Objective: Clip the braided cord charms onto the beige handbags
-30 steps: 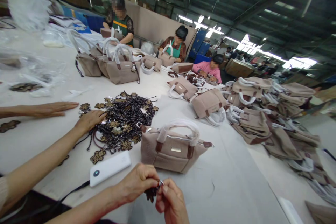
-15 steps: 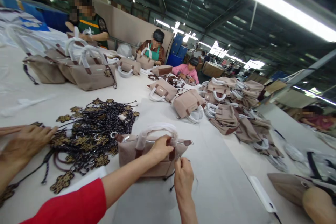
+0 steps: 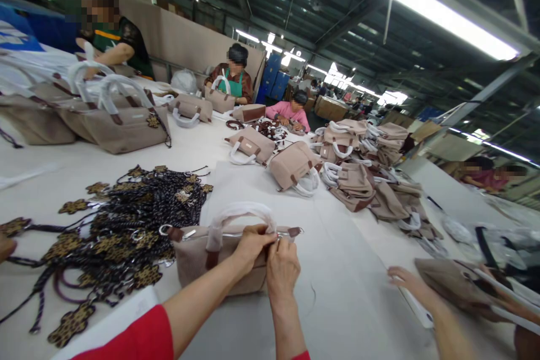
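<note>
Your left hand [image 3: 252, 244] and right hand [image 3: 282, 270] meet, fingers pinched closed, at the right handle base of the handbag [image 3: 198, 256], which lies lengthwise left to right.

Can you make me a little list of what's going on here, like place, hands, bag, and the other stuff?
Place: long white table in a big workshop
Left hand: on the top edge of the beige handbag, by its wrapped handle
Right hand: touching the left hand at the bag's top edge
Beside the bag: pile of dark cords with leopard-print flower charms
Further off: more beige handbags
Others: another person's hand at the right; people working across the table
</note>
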